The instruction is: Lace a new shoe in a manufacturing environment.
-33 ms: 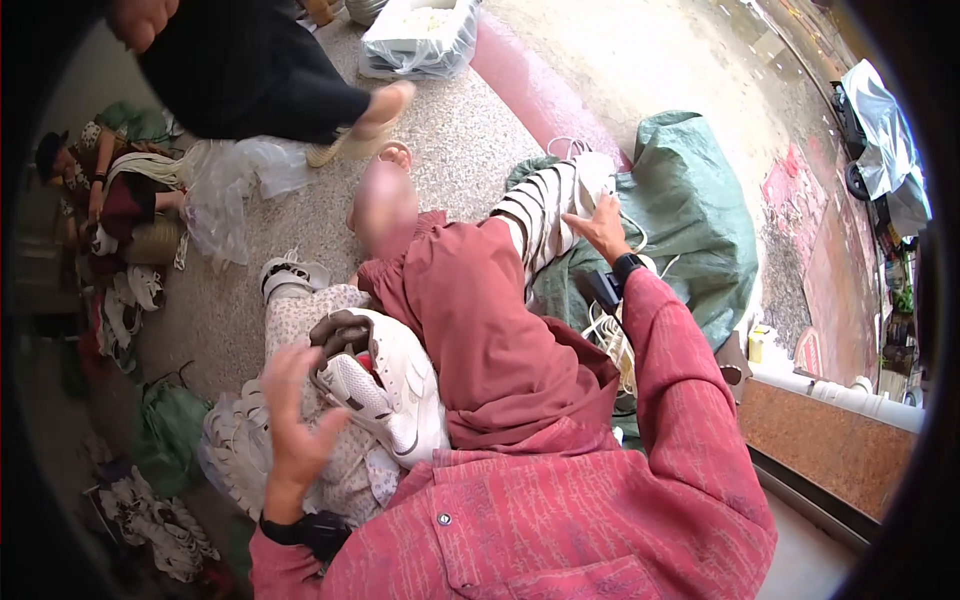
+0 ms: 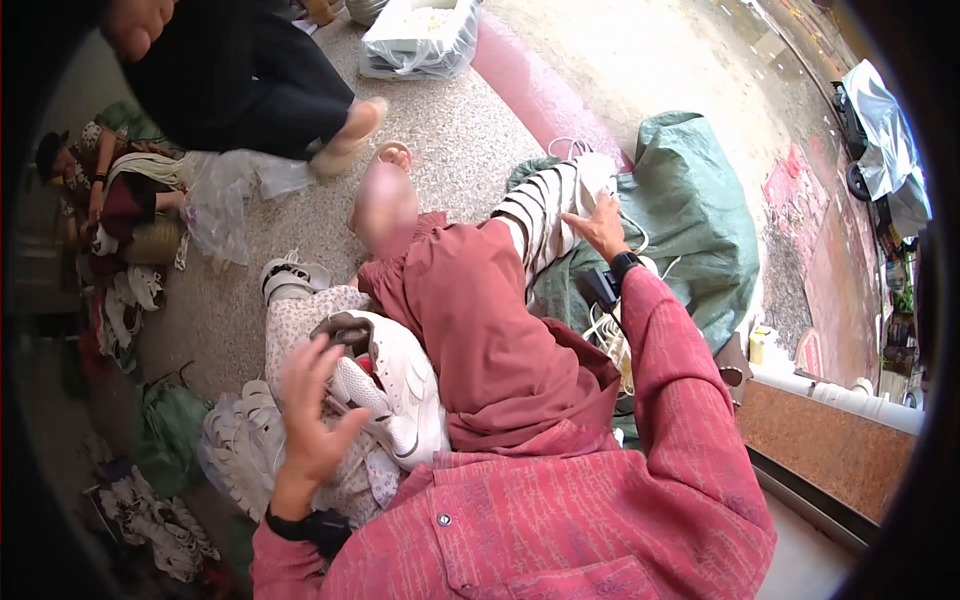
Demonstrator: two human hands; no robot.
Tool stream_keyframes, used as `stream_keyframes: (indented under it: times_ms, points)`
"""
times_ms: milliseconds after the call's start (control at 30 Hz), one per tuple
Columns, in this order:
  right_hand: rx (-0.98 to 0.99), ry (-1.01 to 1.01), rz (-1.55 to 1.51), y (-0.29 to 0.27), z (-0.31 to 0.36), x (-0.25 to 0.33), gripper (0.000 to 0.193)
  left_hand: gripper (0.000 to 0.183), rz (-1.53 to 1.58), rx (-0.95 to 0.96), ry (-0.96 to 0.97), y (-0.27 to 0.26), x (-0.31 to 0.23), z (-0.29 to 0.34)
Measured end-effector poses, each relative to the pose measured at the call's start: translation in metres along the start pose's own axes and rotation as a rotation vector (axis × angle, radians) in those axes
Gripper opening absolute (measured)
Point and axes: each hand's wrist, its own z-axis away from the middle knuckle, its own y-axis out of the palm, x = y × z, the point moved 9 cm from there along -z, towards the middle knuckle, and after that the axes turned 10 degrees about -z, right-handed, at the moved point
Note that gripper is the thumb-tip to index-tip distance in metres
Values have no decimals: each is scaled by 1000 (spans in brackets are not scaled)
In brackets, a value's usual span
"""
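A white mesh shoe upper (image 2: 408, 385) with a brown lining lies in my lap, on a cloth with a small floral print (image 2: 345, 298). Just left of it my left hand (image 2: 312, 425) hovers with fingers and thumb spread, holding nothing. My right hand (image 2: 600, 228) is stretched out to the right, thumb and fingers apart. It is at a nested row of white shoe uppers (image 2: 540, 212) with dark edges; whether the fingertips press on them I cannot tell. This row leans on a green woven sack (image 2: 690, 225).
More white uppers (image 2: 245, 440) sit at my left, near a green bag (image 2: 170, 435). Far left, a seated person (image 2: 95, 190) has pale strands in the lap. A person in black trousers (image 2: 240, 90) stands ahead. A plastic-wrapped tray (image 2: 420, 38) lies at the back.
My left hand has shifted slightly right, over the edge of the shoe upper. The person in black trousers has moved a foot left and nearer. My right hand stays in place.
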Motion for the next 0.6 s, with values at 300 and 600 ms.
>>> stream_keyframes:
  times_ms: [300,600]
  points:
    - [-155,162,-52,-22,-37,-66,38,59,-92,-2,64,35,-2,-33]
    - [-676,159,-747,-187,-13,-127,40,56,2,-26,22,35,4,-35]
